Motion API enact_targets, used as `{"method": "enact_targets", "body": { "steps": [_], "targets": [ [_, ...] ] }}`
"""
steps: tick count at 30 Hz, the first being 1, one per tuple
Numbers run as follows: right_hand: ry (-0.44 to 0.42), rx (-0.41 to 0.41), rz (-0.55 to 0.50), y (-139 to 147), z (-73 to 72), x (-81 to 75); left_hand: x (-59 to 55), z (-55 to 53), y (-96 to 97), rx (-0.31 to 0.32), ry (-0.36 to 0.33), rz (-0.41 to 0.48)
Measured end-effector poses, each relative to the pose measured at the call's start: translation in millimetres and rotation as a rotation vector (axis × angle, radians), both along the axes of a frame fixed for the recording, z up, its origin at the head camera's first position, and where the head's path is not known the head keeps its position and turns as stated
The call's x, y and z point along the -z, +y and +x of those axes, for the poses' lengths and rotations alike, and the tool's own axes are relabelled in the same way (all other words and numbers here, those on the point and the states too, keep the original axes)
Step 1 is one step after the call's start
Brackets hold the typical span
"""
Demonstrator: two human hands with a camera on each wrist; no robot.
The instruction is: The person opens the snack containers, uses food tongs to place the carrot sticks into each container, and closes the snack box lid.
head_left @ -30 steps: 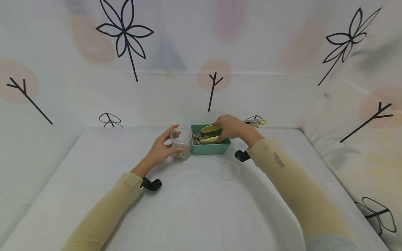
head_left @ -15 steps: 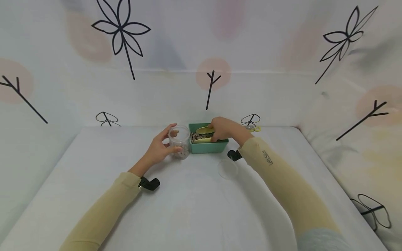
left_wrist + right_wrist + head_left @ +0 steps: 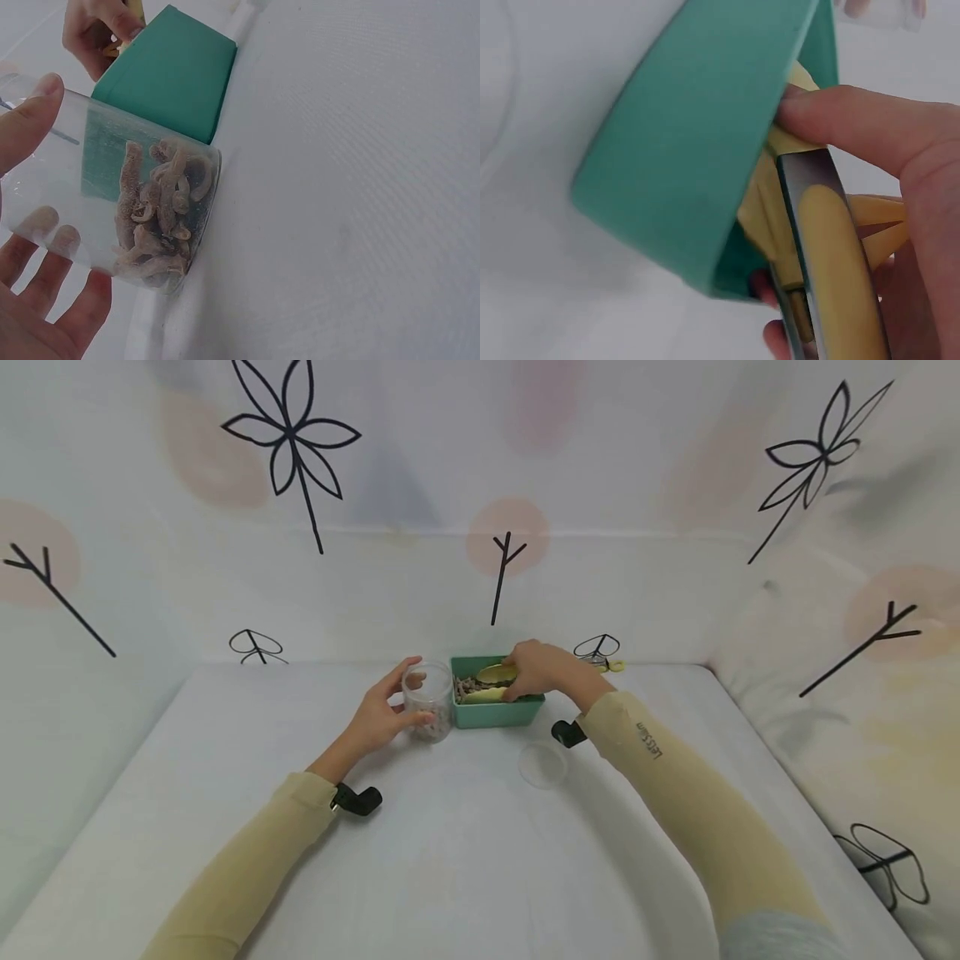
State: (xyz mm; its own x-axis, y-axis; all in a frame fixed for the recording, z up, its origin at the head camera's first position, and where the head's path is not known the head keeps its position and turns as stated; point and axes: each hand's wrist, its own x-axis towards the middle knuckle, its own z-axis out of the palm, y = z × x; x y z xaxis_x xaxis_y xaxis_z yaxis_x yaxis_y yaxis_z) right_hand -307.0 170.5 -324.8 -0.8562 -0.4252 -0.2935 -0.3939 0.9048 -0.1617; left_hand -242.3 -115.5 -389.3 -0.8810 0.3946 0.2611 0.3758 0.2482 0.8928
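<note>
A clear plastic jar stands in the grip of my left hand, thumb on the near side and fingers around the far side. Several brownish, curled dried pieces lie in its bottom. Right beside it is a green rectangular box with similar pieces inside. Over the box, my right hand grips metal-and-yellow tongs by their middle. Their two yellow tips are spread apart inside the box, among the pieces. What lies between the tips is hidden.
A round, clear lid lies on the white table in front of the box. Behind the box rises a pale wall cloth with plant drawings. The tongs' yellow end ring sticks out to the right of my right hand.
My right hand has shifted slightly left over the box, and the tongs' ring end has sunk lower. The left hand keeps its grip on the jar, beside the box.
</note>
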Motion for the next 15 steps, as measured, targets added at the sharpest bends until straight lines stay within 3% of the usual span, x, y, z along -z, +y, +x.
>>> {"method": "enact_targets", "body": {
  "steps": [2, 9, 15],
  "targets": [
    [-0.03, 0.001, -0.008, -2, -2.4, -0.6, 1.7, -0.1, 0.8, 0.001, 0.0, 0.001],
    [-0.071, -0.005, -0.106, 0, -10.6, 6.6, 30.9, -19.6, -1.6, -0.018, 0.015, 0.007],
    [-0.012, -0.057, -0.169, 6, -12.0, 15.2, 33.7, -22.4, -4.5, -0.026, 0.027, 0.015]
  ]
}}
